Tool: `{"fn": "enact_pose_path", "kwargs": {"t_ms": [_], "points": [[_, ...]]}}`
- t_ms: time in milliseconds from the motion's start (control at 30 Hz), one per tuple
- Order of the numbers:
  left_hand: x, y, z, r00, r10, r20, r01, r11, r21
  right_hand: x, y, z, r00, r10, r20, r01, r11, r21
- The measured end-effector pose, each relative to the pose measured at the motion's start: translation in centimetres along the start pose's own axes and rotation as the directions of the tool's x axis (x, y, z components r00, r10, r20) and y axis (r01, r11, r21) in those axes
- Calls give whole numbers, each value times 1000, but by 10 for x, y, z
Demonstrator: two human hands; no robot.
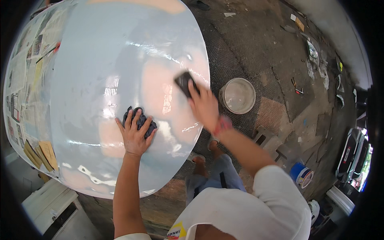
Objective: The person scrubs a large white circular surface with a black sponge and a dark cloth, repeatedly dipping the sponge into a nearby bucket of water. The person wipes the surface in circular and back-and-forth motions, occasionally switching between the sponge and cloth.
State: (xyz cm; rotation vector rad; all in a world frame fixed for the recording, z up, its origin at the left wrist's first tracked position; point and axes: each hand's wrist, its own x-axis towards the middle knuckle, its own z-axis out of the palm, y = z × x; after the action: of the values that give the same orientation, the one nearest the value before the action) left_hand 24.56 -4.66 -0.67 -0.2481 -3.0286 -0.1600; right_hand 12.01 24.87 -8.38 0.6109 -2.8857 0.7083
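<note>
A large, wet, rounded car panel (88, 80) lies before me, grey with peach-coloured patches and glossy reflections. My right hand (206, 106), with a red band at the wrist, is closed on a black sanding block (184, 85). The block lies against a peach patch near the panel's right edge and is slightly blurred. To the left and nearer, my left hand (134, 138) presses on a bunched dark cloth (150, 129) on the panel. Its fingers bend over the folds, and the palm hides part of the cloth.
A round bucket (223, 96) of cloudy liquid stands on the floor right of the panel. Newspaper masking (24, 72) covers the far left side. A blue pail (297, 173), a grey step stool (269, 142) and a white cabinet (50, 204) stand around. Small tools (297, 86) and scraps lie right.
</note>
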Motion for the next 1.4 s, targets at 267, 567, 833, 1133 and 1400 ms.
{"fn": "enact_pose_path", "kwargs": {"t_ms": [267, 567, 833, 1133, 1400], "points": [[2, 3, 10, 999, 32, -13, -32, 999, 16, 119, 83, -21, 972, 221, 76, -215, 974, -74], [-5, -1, 4, 1000, 21, 3, -21, 998, 52, -70, -3, -17, 995, 74, 63, -85, 979, 185], [7, 1, 14, 1000, 18, -18, -17, 999, 32, 133, 103, -20, 941, 336, 39, -339, 938, 77], [-6, -3, 4, 999, 26, -46, -25, 999, 23, -114, -40, -18, 980, 162, 114, -177, 974, 138], [9, 7, 11, 996, 56, -65, -55, 998, 13, 23, 74, -7, 879, 477, -8, -476, 879, 30]]}}
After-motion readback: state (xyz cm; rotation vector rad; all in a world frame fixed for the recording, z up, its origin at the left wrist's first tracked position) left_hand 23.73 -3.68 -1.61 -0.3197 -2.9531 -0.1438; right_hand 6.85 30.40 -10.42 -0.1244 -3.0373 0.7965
